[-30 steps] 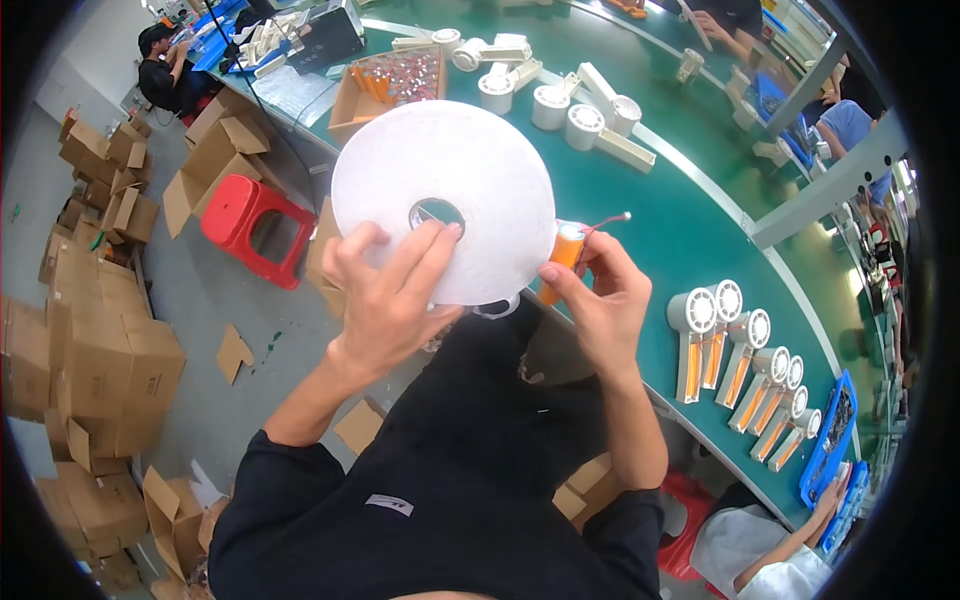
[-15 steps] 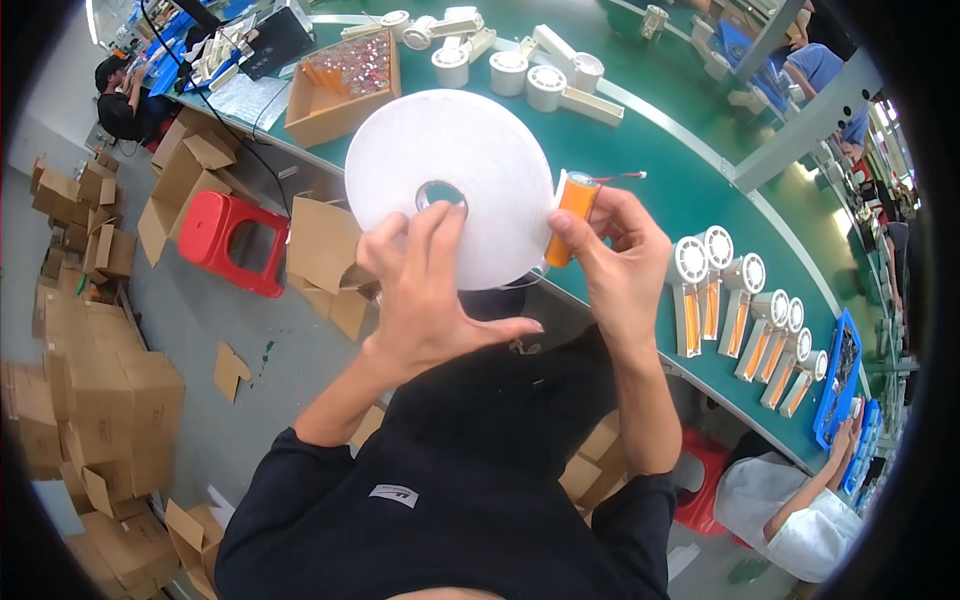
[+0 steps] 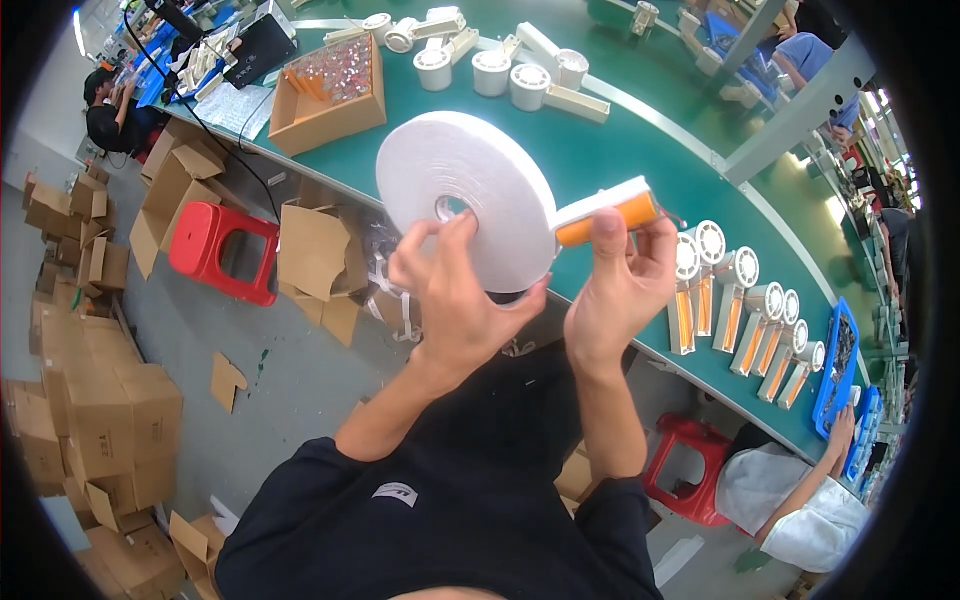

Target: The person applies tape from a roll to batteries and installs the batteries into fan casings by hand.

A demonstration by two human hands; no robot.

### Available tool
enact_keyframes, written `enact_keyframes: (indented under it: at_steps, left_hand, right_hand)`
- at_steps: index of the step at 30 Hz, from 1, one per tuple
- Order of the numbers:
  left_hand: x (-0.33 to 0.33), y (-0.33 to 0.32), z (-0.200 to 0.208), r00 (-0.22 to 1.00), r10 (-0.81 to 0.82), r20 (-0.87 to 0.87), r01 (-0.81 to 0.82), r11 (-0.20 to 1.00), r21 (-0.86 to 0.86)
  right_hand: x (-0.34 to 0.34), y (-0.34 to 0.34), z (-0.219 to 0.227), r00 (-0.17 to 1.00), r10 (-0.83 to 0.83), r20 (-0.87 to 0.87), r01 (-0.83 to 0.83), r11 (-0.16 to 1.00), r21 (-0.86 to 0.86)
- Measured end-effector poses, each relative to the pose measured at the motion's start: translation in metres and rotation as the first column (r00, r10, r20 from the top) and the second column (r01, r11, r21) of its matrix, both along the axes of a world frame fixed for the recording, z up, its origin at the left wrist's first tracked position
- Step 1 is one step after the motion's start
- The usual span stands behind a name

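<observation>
My left hand [image 3: 462, 300] grips a large white roll of tape [image 3: 425, 165], with fingers at its core hole and the thumb by its lower edge. In my right hand [image 3: 622, 290] an orange cylindrical battery [image 3: 636, 211] is pinched between thumb and fingers, tilted and nearly lying flat. A white tape strip [image 3: 605, 196] runs along the battery's upper side and reaches the roll's right edge. A short thin wire shows at the battery's right end, partly hidden by my fingers.
On the green table [image 3: 440, 105] stand an open carton [image 3: 330, 130] of orange batteries and several white fan-headed parts [image 3: 530, 88]. More fan units [image 3: 740, 268] with orange batteries line the right side, near a blue tray [image 3: 838, 370] and a co-worker [image 3: 795, 490]. A red stool [image 3: 215, 250] stands left.
The battery has turned from upright to nearly flat, with the white strip now along its top. The roll has tilted and shifted slightly right and down with my left hand.
</observation>
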State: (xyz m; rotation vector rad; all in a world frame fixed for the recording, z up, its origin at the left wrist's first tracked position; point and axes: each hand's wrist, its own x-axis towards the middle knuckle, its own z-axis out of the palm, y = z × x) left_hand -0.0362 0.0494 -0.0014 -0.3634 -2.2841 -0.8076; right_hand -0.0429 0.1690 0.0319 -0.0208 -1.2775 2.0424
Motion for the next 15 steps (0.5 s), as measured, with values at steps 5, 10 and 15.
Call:
enact_keyframes:
  at_steps: [5,10,15]
  left_hand:
    - [-0.006,0.0,-0.007,1.0,0.015,-0.017,-0.014,0.995,0.097]
    - [-0.011,-0.008,-0.01,0.996,-0.024,-0.082,0.029,0.998,0.057]
    - [-0.011,-0.012,-0.005,0.991,-0.086,-0.106,0.092,0.994,0.062]
  right_hand:
    - [0.01,-0.014,-0.016,0.997,-0.005,-0.071,-0.001,0.997,-0.083]
    - [0.018,-0.006,-0.028,0.995,0.065,-0.081,-0.07,0.996,-0.053]
    - [0.024,-0.008,-0.03,0.987,-0.032,-0.155,0.047,0.995,0.093]
